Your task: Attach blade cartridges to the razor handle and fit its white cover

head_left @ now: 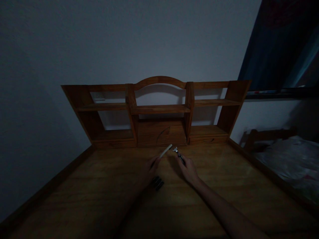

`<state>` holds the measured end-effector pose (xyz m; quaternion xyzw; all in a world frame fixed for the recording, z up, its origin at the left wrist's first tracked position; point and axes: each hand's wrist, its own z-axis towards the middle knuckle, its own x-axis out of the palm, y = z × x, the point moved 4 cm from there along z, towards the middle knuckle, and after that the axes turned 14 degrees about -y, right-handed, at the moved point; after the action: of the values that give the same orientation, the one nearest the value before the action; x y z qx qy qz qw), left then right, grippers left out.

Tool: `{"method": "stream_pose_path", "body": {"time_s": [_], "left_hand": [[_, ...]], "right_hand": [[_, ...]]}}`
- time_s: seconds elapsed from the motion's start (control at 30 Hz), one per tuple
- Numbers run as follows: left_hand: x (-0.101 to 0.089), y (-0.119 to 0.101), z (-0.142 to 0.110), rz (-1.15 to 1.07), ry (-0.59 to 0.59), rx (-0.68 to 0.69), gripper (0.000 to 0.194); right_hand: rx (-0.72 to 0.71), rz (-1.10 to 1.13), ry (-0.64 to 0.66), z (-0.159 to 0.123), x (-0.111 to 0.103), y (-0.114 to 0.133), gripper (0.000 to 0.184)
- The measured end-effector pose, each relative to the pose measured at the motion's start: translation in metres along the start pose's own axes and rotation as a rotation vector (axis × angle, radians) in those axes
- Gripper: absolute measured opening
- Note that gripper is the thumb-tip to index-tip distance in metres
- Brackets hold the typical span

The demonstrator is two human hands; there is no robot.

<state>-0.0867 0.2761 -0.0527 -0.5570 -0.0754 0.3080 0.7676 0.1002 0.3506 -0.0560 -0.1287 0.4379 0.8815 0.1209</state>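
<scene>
My left hand [151, 166] is closed around a slim pale stick [165, 151] with a rounded end that points up and to the right. In my right hand [188, 168] is a small tool [178, 154] with a shiny metal head and a dark handle; the dim light hides its exact kind. The metal head is close to the stick's far end, with a small gap between them. Just below my left hand, several short black pieces [158, 183] lie side by side on the wooden tabletop [119, 186].
A wooden shelf unit [160, 109] with open compartments stands along the back of the tabletop, against a pale wall [154, 39]. Raised wooden edges run down both sides. To the right are a dark curtain [271, 49] and a heap of whitish plastic [289, 159].
</scene>
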Motion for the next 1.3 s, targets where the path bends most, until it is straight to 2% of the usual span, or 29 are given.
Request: {"method": "stream_pose_path", "body": {"time_s": [0.07,0.23,0.43,0.6,0.77,0.97,1.1,1.23,1.3], "left_hand": [[-0.0015,0.0003,0.0006,-0.017,-0.024,0.005,0.042],[0.0020,0.0021,0.0011,0.004,0.065,0.012,0.042],[-0.0031,-0.0028,0.0002,-0.010,-0.003,0.030,0.043],[0.0014,-0.0037,-0.0022,-0.003,0.081,0.018,0.040],[-0.0019,-0.0001,0.0006,-0.021,0.007,0.012,0.044],[-0.0015,0.0011,0.0009,0.014,0.031,0.043,0.040],[-0.0029,0.0020,0.0014,-0.001,-0.003,0.039,0.039],[0.0010,0.0026,0.0016,0.000,0.036,0.056,0.041],[0.0000,0.0042,0.0031,0.023,-0.002,0.054,0.042]], "right_hand": [[0.002,-0.013,0.008,-0.0001,0.0001,-0.0009,0.041],[0.002,-0.002,-0.001,-0.0006,0.0005,-0.0025,0.040],[-0.011,-0.011,0.003,-0.0001,0.0005,-0.0029,0.040],[-0.008,-0.013,0.013,-0.0002,0.0013,-0.0036,0.039],[-0.012,0.004,0.005,-0.0002,0.0018,-0.0035,0.041],[-0.010,-0.007,0.020,-0.0004,0.0017,-0.0035,0.040],[-0.009,-0.004,0.017,-0.0006,0.0021,-0.0050,0.039],[-0.004,0.008,0.026,-0.0014,0.0033,-0.0062,0.039],[-0.001,0.010,0.024,-0.0013,0.0031,-0.0057,0.039]]}}
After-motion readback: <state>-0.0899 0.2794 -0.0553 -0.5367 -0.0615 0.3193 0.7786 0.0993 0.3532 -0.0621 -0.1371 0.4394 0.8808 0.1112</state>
